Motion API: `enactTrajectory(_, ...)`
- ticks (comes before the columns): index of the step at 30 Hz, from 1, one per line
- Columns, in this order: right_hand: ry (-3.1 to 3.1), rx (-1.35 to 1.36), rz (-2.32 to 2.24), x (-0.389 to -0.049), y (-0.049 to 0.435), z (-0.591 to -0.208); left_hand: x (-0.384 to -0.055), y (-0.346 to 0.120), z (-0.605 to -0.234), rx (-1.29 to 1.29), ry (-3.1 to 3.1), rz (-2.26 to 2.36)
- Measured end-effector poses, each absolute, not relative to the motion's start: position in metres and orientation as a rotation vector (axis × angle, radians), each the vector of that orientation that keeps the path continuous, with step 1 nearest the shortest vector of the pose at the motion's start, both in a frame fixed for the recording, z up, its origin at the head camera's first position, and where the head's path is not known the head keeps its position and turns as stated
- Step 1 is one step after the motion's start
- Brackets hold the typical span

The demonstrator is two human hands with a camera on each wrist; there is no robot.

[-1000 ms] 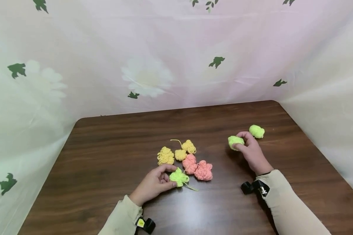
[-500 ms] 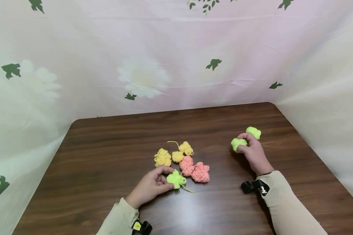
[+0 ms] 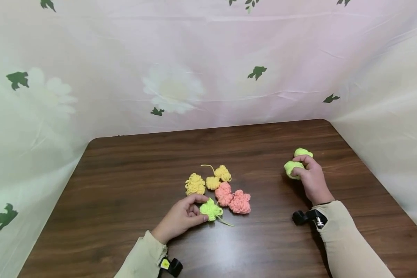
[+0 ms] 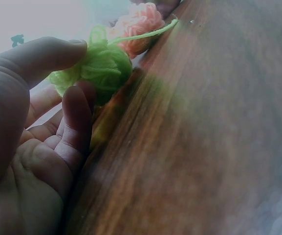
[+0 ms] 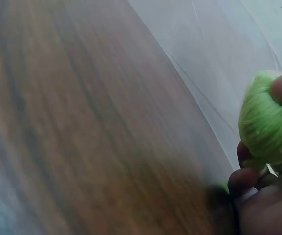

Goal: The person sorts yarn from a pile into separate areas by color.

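Near the middle of the table, my left hand (image 3: 182, 217) pinches a small bright green yarn bundle (image 3: 210, 209) between thumb and fingers. A loose strand trails from this bundle, clearly seen in the left wrist view. Over on the right side, my right hand (image 3: 312, 178) grips a rounder green yarn ball (image 3: 293, 170) with thumb and fingers. Just behind that hand lies another green yarn ball (image 3: 303, 152), partly covered by the fingers. In the right wrist view, the held yarn ball (image 5: 264, 120) shows closely wound strands.
Beyond the left hand sit yellow yarn bundles (image 3: 195, 184), one with a loose end. Two coral-pink yarn bundles (image 3: 240, 202) lie beside the left hand's bundle. The brown wooden table (image 3: 142, 154) is bordered by a flower-printed curtain (image 3: 208, 58) at the back and sides.
My right hand has shifted to the right with its green yarn ball, closer in front of the other green ball. The left hand keeps its pinch in about the same place.
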State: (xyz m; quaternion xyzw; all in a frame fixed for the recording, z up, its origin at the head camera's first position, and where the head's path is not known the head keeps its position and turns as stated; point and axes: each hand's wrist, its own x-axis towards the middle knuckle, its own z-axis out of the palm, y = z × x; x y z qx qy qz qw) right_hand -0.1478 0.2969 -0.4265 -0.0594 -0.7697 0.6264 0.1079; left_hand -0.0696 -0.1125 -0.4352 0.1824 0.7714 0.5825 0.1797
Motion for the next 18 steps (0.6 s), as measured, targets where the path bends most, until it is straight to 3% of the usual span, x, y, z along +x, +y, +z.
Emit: enactTrajectory(18,-2.307,-0.574,1.481,-0.151,0.318,-0.426,-0.069,-0.113,-0.438,0.512,2.189,1.653)
